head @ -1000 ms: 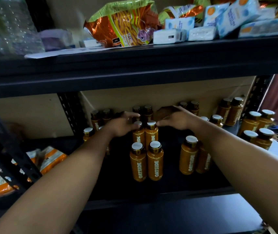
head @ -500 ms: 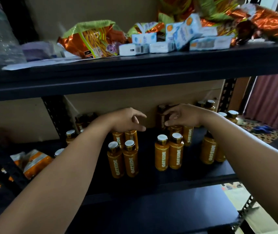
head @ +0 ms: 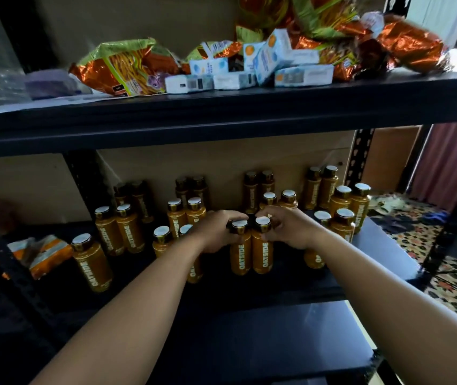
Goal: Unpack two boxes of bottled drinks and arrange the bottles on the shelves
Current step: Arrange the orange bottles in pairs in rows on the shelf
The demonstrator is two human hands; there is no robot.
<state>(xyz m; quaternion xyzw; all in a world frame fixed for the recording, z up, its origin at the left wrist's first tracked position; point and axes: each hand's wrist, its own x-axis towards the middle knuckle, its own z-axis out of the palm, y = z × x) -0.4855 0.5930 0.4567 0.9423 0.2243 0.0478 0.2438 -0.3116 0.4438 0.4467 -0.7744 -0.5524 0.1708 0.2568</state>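
Head view: left hand [head: 216,233] and right hand [head: 291,232] each curl round a capped neck of two touching Oatside bottles [head: 262,252], upright on the middle shelf [head: 383,245]; likely full, rigid and slick, best gripped beneath the cap.

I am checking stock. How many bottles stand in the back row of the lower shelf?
8, in four pairs along the back: far-left pair, left-centre pair, right-centre pair, far-right pair. Nearer bottles may hide others.

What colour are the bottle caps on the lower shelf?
White on top with dark rims; the head view shows the caps best.
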